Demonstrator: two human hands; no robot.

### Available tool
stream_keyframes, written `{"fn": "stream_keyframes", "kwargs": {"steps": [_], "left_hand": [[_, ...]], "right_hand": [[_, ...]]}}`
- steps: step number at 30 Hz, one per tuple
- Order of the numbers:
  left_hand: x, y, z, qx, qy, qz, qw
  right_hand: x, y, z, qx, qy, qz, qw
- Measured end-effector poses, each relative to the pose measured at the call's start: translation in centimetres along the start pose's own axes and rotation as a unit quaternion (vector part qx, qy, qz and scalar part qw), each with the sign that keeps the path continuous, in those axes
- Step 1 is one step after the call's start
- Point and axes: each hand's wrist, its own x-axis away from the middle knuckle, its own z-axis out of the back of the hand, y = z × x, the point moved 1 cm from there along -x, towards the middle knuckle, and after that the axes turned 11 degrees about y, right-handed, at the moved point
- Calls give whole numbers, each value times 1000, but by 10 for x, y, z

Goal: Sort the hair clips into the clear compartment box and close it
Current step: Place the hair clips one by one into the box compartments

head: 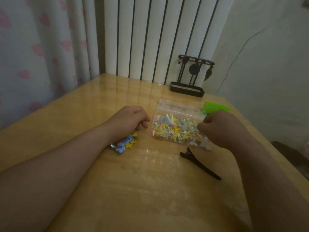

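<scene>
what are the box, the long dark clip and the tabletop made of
Box: clear glossy plastic, apparently; clips show through its walls. Long dark clip: matte, plastic or metal, unclear. Tabletop: wood-look with a glossy coat that mirrors the striped wall behind.

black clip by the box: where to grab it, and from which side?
Probably at the thick hinge end of the black clip, the end nearest the box, coming from above. The clip lies flat on the table. Its lever tab sticks up there, giving fingers purchase, while the far end tapers thin against the surface. The right hand is closest.
</scene>
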Motion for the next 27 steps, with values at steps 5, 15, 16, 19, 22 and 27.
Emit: {"fn": "stream_keyframes", "kwargs": {"steps": [5, 15, 16, 19, 22, 27], "left_hand": [[-2, -2, 0, 3, -4, -2, 1000], [-3, 0, 0, 28, -8, 3, 1000], [-3, 0, 1, 33, -9, 5, 999], [-2, 1, 3, 54, -7, 12, 998], [-2, 3, 5, 76, 3, 21, 997], [-2, 3, 7, 95, 3, 37, 995]], "right_hand": [[12, -23, -4, -43, 36, 49, 997], [41, -69, -20, -145, 53, 178, 972], [45, -74, -23, -151, 44, 194, 968], [55, -89, -34, -175, 16, 238, 955], [61, -98, -44, -179, -10, 261, 949], [65, -109, -56, -157, -18, 273, 949]]}}
